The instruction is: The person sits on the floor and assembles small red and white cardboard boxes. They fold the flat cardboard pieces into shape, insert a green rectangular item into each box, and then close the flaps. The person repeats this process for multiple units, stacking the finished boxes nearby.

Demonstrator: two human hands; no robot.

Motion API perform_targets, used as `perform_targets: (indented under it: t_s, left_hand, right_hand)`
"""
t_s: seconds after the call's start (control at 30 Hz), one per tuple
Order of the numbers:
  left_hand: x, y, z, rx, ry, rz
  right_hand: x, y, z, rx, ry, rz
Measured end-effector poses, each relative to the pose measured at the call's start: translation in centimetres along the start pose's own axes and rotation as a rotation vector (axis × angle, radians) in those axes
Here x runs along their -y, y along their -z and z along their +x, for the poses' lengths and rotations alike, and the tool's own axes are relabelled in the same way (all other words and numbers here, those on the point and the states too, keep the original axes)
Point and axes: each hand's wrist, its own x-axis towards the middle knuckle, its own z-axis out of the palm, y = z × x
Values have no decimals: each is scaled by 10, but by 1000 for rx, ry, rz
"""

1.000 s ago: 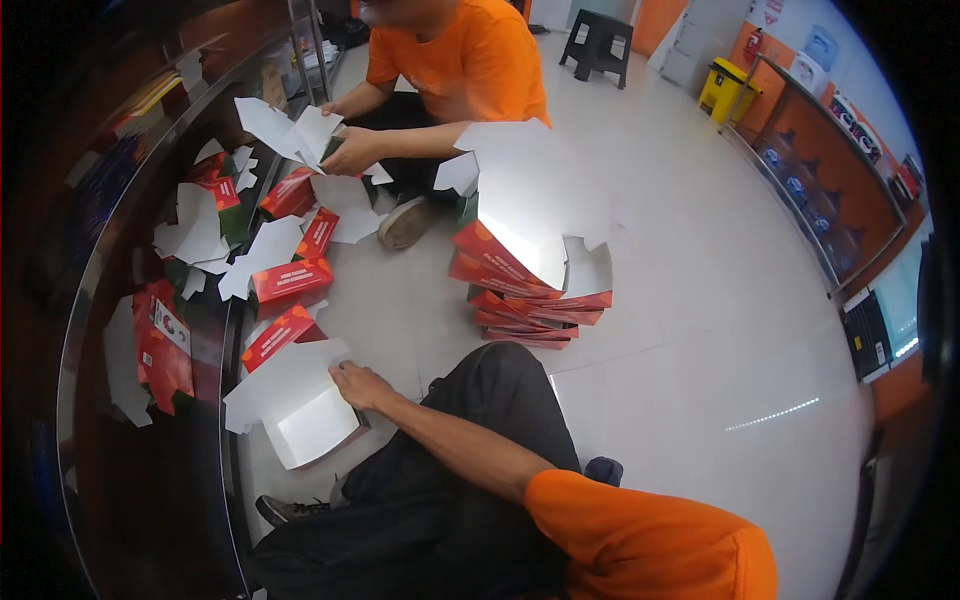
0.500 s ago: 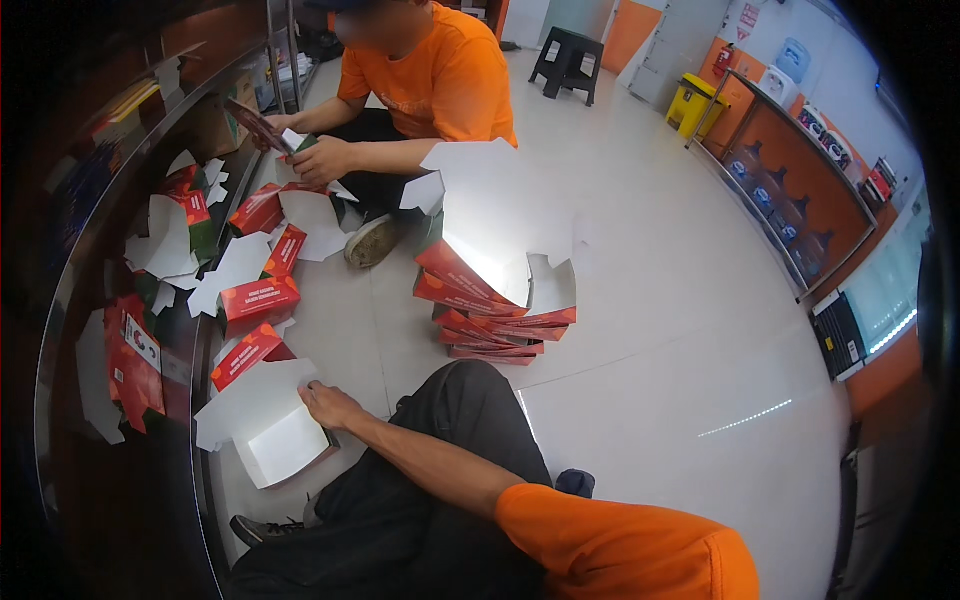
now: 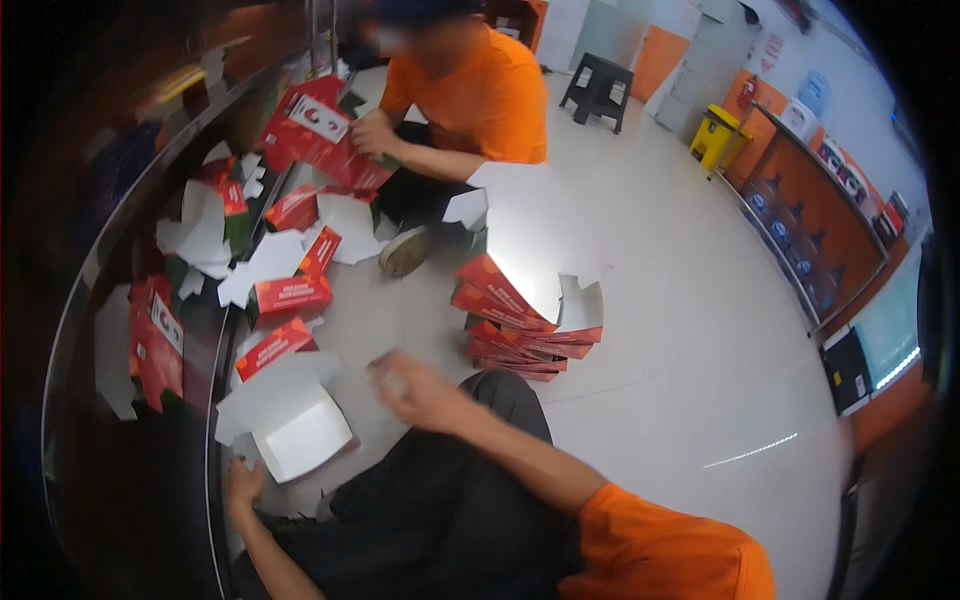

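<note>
right hand (image 3: 420, 392) is half-open; left hand (image 3: 245, 483), hold unclear, is beside a box (image 3: 305, 442) running away-right lengthwise, lid (image 3: 270, 395) away-left.

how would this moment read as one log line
left hand: at left corner of open box | right hand: blurred, no object visible | red box stack: topmost open

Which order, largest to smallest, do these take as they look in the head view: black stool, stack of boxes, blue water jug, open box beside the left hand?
1. Stack of boxes
2. Open box
3. Black stool
4. Blue water jug
These are apparent sizes only; nearness affects them.
</note>
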Motion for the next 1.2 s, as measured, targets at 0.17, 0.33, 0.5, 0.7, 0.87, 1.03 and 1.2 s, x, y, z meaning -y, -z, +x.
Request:
perform_targets:
  t_s: [0.17, 0.33, 0.5, 0.7, 0.87, 1.03, 1.2]
  left_hand:
    - [-107, 61, -25, 229, 389, -395]
    - [-124, 57, -24, 319, 264, -364]
    - [-128, 57, -27, 303, 318, -393]
    - [-119, 43, -19, 321, 364, -477]
    - [-137, 52, -23, 316, 298, -391]
    - [-140, 48, -24, 307, 279, -285]
    - [-107, 16, -11, 207, 164, -316]
  right_hand:
    - [8, 131, -9, -728, -8, -920]
    - [-86, 173, -54, -171, -458, -321]
    - [-62, 167, -61, -228, -527, -397]
    - [-54, 171, -61, -332, -396, -397]
    - [-47, 173, -57, -479, -159, -482]
    - [15, 169, -24, -581, 110, -540]
    - [49, 107, 10, -457, 329, -426]
